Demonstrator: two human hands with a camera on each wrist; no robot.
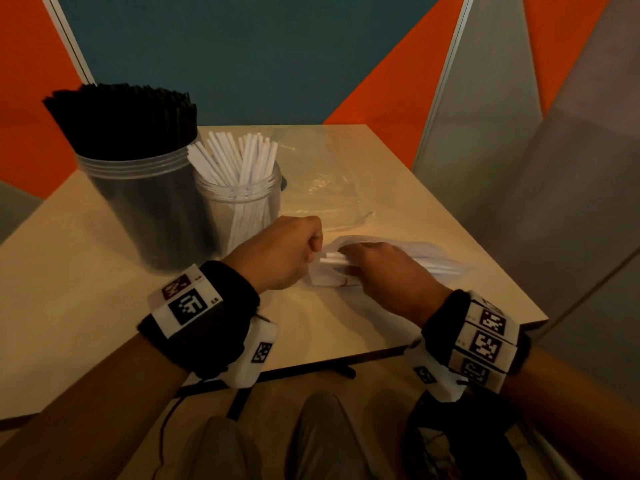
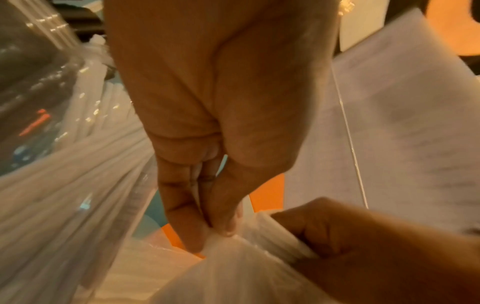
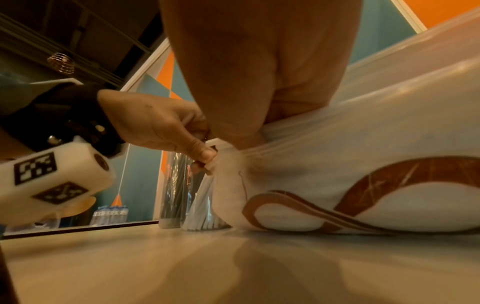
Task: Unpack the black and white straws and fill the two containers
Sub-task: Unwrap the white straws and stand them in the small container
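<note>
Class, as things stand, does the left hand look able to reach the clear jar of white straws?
Probably yes: the clear jar of white straws stands just beyond the left hand with nothing between, though that hand is pinching the plastic bag now.

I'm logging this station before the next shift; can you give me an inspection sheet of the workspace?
Surface: tan table, bare at the near left.
Job's things: black straws fill the big jar; white straws part-fill the small jar; bag of white straws lies flat.
Clutter: empty clear bag.
Grippers: left hand pinches the bag's mouth; right hand grips straws inside.
Cables: one thin cable under the table.
Surroundings: orange, teal and grey wall panels.
</note>
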